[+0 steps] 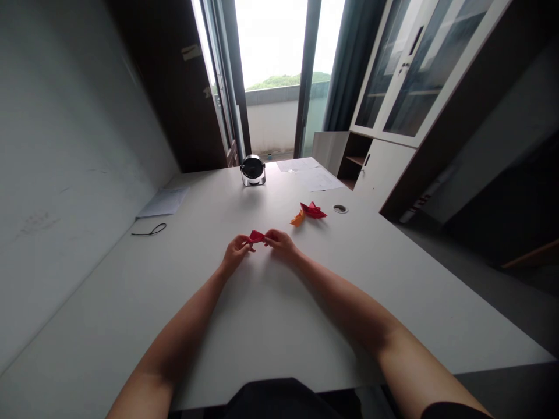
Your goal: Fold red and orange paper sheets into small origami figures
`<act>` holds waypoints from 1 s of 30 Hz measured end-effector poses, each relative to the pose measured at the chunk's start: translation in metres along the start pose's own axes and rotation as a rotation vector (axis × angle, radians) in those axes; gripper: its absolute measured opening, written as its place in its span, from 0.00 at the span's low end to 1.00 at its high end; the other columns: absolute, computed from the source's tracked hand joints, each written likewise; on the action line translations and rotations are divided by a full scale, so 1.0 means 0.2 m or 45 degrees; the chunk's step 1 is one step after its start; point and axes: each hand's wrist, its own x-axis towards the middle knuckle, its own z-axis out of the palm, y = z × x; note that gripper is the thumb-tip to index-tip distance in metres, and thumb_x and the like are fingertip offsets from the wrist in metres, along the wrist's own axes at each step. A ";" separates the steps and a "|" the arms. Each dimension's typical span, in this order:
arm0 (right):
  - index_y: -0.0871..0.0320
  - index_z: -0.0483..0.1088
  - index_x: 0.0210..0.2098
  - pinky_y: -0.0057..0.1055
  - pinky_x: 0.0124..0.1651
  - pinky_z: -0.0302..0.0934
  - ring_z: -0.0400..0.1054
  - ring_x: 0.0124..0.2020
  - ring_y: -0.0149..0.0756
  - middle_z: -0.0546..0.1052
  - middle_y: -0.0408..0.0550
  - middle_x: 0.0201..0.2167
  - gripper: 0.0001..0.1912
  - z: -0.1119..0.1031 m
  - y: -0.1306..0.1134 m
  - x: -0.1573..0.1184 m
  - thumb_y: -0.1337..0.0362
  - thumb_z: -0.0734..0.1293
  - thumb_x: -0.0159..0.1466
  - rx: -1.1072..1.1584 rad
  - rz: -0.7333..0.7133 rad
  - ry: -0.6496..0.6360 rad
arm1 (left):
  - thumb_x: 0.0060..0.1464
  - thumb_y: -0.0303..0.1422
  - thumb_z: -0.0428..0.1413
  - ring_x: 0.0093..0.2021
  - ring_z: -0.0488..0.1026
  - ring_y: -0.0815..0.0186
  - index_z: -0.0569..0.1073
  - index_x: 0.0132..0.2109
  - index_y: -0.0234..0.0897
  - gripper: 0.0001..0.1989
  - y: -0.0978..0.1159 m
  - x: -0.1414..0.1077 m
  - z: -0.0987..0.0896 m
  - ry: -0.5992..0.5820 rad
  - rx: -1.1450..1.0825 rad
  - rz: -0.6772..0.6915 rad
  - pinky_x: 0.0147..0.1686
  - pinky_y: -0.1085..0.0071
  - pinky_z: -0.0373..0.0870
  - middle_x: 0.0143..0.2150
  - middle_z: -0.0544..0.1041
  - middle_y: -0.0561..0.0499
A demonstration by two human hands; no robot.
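Observation:
A small folded red paper [257, 236] is held between my two hands, just above the white table [271, 326]. My left hand [237, 249] pinches its left end, and the fingers of my right hand [279, 241] close on its right end. Beyond my right hand lie two more folded papers: an orange one [298, 218] and a larger red one [313, 210], side by side and seemingly touching. The fingertips are small in view, and parts of the held paper's ends are hidden behind them.
A round black and silver device [253, 170] stands at the table's far side. Papers [321, 177] lie at the back right, and a stack of sheets [162, 202] with a black cable loop [151, 230] at the left. A cable hole [340, 208] is at the right.

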 end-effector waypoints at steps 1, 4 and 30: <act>0.58 0.71 0.34 0.29 0.34 0.64 0.71 0.29 0.34 0.76 0.45 0.26 0.20 0.00 0.01 0.00 0.47 0.71 0.58 -0.010 -0.001 0.006 | 0.52 0.41 0.63 0.33 0.80 0.64 0.70 0.40 0.35 0.15 0.00 0.00 0.00 0.002 0.003 -0.003 0.33 0.72 0.72 0.41 0.78 0.48; 0.59 0.71 0.34 0.28 0.33 0.63 0.71 0.29 0.34 0.76 0.45 0.26 0.19 0.00 0.01 0.00 0.48 0.71 0.59 -0.055 -0.004 0.007 | 0.53 0.43 0.62 0.32 0.81 0.63 0.68 0.39 0.36 0.17 -0.01 0.00 0.00 -0.006 0.024 -0.026 0.30 0.74 0.69 0.40 0.78 0.49; 0.57 0.74 0.36 0.24 0.28 0.58 0.68 0.24 0.29 0.76 0.41 0.24 0.07 0.04 -0.10 -0.04 0.61 0.66 0.63 -0.408 -0.039 -0.067 | 0.59 0.43 0.55 0.33 0.78 0.63 0.78 0.48 0.39 0.17 0.03 -0.04 0.03 -0.053 0.537 0.000 0.35 0.70 0.73 0.34 0.82 0.49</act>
